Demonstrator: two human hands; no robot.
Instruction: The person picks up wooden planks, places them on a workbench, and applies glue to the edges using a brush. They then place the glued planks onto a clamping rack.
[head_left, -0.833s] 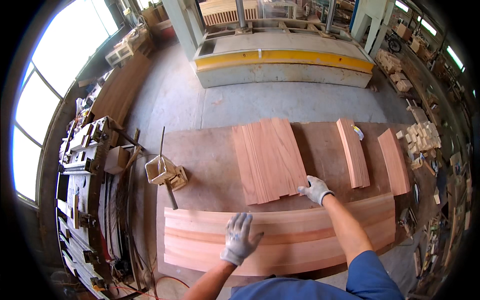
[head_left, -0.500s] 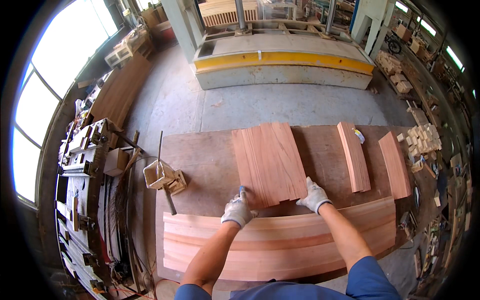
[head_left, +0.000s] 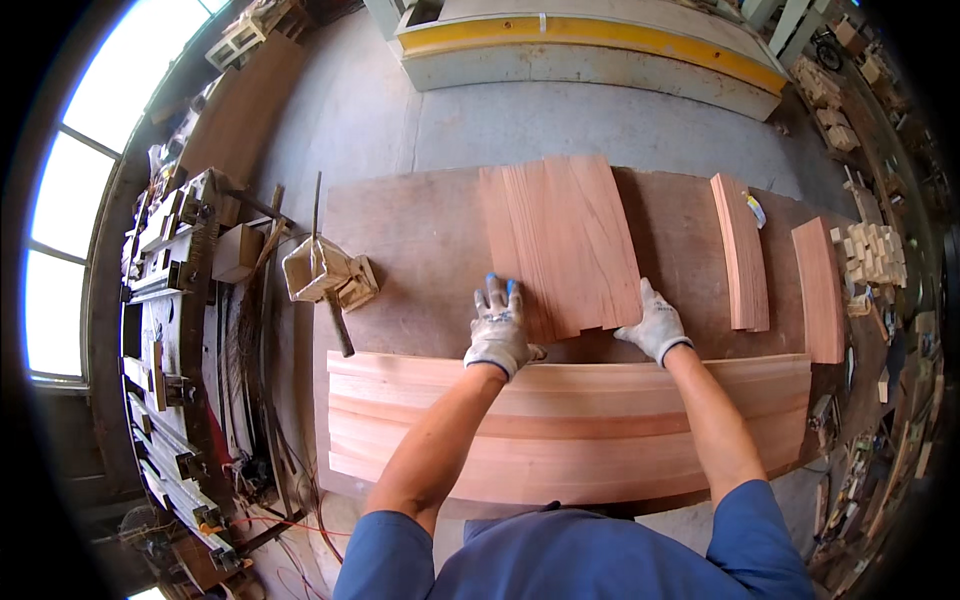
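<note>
Several reddish wood boards lie edge to edge as a panel [head_left: 570, 250] on the brown tabletop, their ends slightly stepped. My left hand [head_left: 497, 325], in a whitish glove with blue fingertips, is beside the panel's near left corner, fingers spread and thumb pointing right. At the near right corner is my right hand [head_left: 655, 325], also gloved. Its fingers lie along the panel's right side and its thumb is at the near edge, touching the corner without wrapping round it. Closer to me, long curved boards [head_left: 570, 430] lie side by side across the table, under my forearms.
Two narrow wood pieces [head_left: 740, 255] [head_left: 820, 290] lie to the right. A glue-stained box [head_left: 318, 270] with a stick stands at the left. Beyond the brown table [head_left: 410, 210] is a machine with a yellow band [head_left: 600, 38]. Clamps [head_left: 165, 290] line the left, wood blocks [head_left: 873, 253] the right.
The view has tilted down, so everything sits higher in the picture. My left hand's fingers have straightened and spread beside the panel. My right hand stays at its corner.
</note>
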